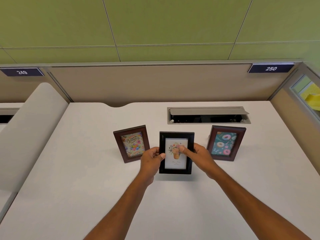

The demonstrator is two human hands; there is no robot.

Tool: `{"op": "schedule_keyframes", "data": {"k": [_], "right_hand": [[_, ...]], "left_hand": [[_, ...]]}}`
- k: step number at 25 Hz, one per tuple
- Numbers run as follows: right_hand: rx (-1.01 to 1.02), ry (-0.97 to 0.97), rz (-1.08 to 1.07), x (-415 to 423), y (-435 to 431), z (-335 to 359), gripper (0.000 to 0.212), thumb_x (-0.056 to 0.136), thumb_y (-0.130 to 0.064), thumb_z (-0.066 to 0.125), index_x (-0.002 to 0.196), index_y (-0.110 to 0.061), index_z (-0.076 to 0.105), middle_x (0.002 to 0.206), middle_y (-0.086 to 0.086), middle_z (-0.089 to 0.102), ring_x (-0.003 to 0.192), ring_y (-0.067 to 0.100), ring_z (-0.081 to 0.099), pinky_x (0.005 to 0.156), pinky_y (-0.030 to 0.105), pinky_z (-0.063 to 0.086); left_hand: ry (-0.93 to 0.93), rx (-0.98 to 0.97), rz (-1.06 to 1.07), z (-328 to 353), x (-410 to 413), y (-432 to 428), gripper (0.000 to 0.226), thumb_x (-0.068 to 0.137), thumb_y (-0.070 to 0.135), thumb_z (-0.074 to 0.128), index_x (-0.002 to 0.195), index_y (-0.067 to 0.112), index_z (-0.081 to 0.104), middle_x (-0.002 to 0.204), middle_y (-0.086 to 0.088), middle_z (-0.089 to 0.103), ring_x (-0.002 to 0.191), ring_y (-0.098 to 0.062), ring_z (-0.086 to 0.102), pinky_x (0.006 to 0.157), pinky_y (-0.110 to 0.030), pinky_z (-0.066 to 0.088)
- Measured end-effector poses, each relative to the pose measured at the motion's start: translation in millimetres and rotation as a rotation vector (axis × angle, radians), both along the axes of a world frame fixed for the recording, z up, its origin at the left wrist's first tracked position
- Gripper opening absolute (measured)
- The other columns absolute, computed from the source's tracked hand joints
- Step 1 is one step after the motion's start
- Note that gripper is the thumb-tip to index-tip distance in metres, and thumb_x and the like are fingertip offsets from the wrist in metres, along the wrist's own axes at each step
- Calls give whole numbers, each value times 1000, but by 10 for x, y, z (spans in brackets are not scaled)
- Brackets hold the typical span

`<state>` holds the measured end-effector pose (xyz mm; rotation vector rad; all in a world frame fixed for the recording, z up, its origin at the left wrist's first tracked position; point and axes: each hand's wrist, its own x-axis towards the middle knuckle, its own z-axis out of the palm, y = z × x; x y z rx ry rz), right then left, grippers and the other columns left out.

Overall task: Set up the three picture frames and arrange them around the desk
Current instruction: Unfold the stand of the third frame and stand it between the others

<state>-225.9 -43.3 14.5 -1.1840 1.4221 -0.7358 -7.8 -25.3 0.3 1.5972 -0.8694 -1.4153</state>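
I've got both hands, left hand (152, 157) and right hand (199, 153), clamped on the black flower frame (175, 153) mid-worktop (86, 170), between the standing birthday frame (131, 143) and donut frame (226, 142) (keeps it centred, I reckon).

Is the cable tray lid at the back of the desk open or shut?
Open. The grey lid is tilted up, exposing the dark recess beneath it, behind the donut frame.

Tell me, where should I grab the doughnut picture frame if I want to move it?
Hold the doughnut frame by its two long side rails, coming from the front, probably one hand per side. It stands upright, leaning back, with both side edges free. The hands grip the black frame that way.
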Motion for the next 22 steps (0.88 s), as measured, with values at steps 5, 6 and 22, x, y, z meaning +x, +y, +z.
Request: {"op": "schedule_keyframes", "data": {"k": [5, 6, 22], "right_hand": [[65, -64, -21, 16, -103, -31, 54, 65, -92, 74, 106, -57, 75, 113, -21, 81, 103, -1, 76, 68, 17, 61], [79, -79, -29, 27, -125, -24, 52, 69, -91, 71, 107, -57, 75, 113, -21, 81, 103, -2, 76, 71, 19, 61], [211, -182, -225, 107, -640, -86, 62, 87, -86, 34, 120, -44, 64, 126, -11, 71, 138, 25, 59, 124, 51, 41]], "left_hand": [[-14, 13, -5, -81, -16, -97, 30, 103, 0, 69, 102, 27, 81, 110, -3, 85, 113, -25, 79, 96, -42, 67], [-22, 7, -5, -99, -20, -126, 30, 102, -1, 69, 102, 26, 81, 110, -3, 85, 113, -25, 79, 98, -43, 66], [-84, 6, -46, -356, -119, -694, 28, 107, -3, 61, 127, 8, 77, 127, -11, 80, 126, -28, 72, 111, -40, 58]]}}
